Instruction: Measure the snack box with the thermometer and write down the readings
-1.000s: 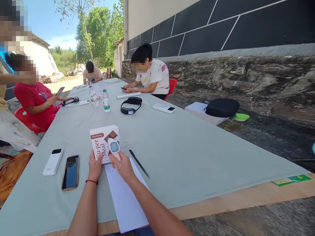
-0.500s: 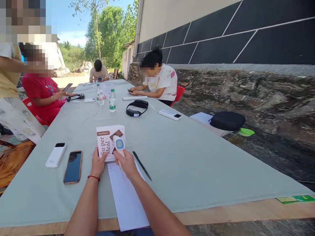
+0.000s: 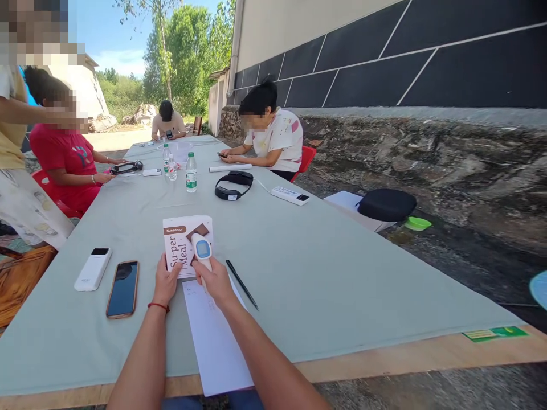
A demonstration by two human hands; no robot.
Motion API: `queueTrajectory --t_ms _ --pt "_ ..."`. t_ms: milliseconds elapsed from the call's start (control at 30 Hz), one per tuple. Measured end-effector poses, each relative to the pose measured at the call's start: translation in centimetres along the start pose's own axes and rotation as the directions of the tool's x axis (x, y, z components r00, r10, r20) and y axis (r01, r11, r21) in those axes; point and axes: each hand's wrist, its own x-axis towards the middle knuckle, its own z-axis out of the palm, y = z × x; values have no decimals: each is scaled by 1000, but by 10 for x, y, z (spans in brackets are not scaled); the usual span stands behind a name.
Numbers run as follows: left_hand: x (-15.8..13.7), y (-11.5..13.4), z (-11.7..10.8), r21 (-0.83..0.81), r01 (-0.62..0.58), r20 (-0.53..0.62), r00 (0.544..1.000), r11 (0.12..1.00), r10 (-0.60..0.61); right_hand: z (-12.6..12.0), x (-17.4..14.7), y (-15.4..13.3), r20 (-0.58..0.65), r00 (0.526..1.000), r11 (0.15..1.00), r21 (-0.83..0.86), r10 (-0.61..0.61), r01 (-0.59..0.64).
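Observation:
My left hand (image 3: 167,281) grips the lower left of a white and brown box (image 3: 174,232) printed "Su-per Meal", which stands up facing me. In my right hand (image 3: 216,279) is a white infrared thermometer (image 3: 205,263) with a blue-rimmed screen, held by its handle in front of the box; the reading is too small to make out. Below both hands lies a sheet of paper (image 3: 220,347) with faint handwriting. A dark pen (image 3: 242,285) rests just right of the paper. To the left are a phone (image 3: 122,289) and a white power bank (image 3: 93,270).
Across the cloth-covered table (image 3: 342,279) stand several water bottles, one at the front (image 3: 191,173). A black headset (image 3: 233,185) is cabled to another power bank (image 3: 289,196). People sit along both sides and the far end; one person stands at left. A black case (image 3: 387,205) lies beyond the right edge.
The view has shifted slightly, moving everything a little left. The person in red has lowered a phone or tablet out of sight. My hands keep the same hold on box and thermometer.

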Motion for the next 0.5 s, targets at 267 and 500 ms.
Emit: queueTrajectory --t_ms 267,500 --pt "0 7 1 6 -5 25 1000 1000 5 6 -2 -1 -34 999 1000 -3 14 -14" --pt "1 4 1 12 23 -7 1000 1000 -23 8 -3 -4 -67 996 998 28 50 -49"
